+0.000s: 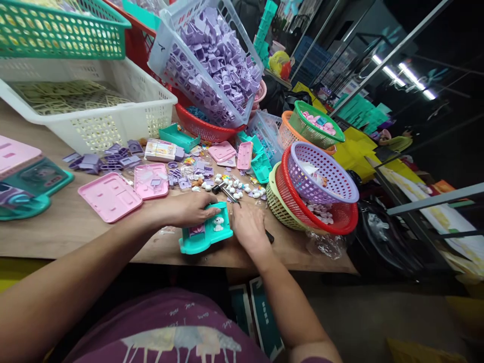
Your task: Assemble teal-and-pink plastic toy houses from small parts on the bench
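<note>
My left hand (196,207) grips the upper left side of a small teal plastic case (204,244), its thumb lying over the near face. A white toy dog figure (218,225) sits in the case's right part, beside a purple piece (196,231) partly under the hand. My right hand (247,224) is closed at the case's right edge, over a hammer (229,194). The black head and metal shaft show past its fingers, and the handle's end sticks out by the wrist. Its fingertips are hidden.
Loose white figures (236,189), purple parts (121,159) and pink panels (110,196) lie beyond my hands. Stacked baskets (321,171) stand on the right. A tilted clear crate (166,50) of purple parts and a white basket (98,121) stand behind. A teal-and-pink case (41,176) lies left.
</note>
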`<state>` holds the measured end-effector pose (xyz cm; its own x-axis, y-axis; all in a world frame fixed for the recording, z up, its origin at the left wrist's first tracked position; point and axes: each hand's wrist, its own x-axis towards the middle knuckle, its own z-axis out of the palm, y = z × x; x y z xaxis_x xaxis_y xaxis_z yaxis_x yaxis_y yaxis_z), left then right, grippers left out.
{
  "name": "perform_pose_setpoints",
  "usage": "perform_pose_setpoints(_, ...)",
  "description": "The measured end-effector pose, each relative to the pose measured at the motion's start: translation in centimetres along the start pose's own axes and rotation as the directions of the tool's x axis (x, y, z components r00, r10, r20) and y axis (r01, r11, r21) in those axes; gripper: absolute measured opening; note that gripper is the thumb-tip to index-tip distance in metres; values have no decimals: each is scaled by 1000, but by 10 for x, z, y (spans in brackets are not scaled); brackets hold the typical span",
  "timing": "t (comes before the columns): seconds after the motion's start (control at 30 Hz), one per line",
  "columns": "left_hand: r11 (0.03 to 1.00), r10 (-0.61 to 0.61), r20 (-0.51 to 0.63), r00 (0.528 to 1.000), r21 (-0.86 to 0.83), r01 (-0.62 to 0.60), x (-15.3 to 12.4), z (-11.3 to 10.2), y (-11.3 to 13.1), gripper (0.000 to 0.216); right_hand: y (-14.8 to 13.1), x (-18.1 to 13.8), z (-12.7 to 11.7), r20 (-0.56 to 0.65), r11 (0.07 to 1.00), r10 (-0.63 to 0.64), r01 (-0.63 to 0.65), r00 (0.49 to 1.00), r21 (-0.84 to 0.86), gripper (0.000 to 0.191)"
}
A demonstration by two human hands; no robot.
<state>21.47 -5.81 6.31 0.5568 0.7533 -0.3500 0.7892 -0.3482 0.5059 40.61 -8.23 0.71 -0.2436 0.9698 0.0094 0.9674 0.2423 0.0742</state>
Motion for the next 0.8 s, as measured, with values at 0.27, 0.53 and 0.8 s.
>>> perform_pose_setpoints(0.27,999,-3,-79,997,-38,0,0,11,-5,41,4,-16,18,-331,730,161,114,930,674,15)
perform_pose_setpoints(0.53,1000,-5,-83,997,-20,3,0,15,5,36,-10,-29,0,-421,764,99,203,902,613,13)
perform_pose_setpoints(0.8,998,32,-174,984,-44,-41,2,26,4,34,-15,-27,-3,-434,931,-51,201,900,305,21)
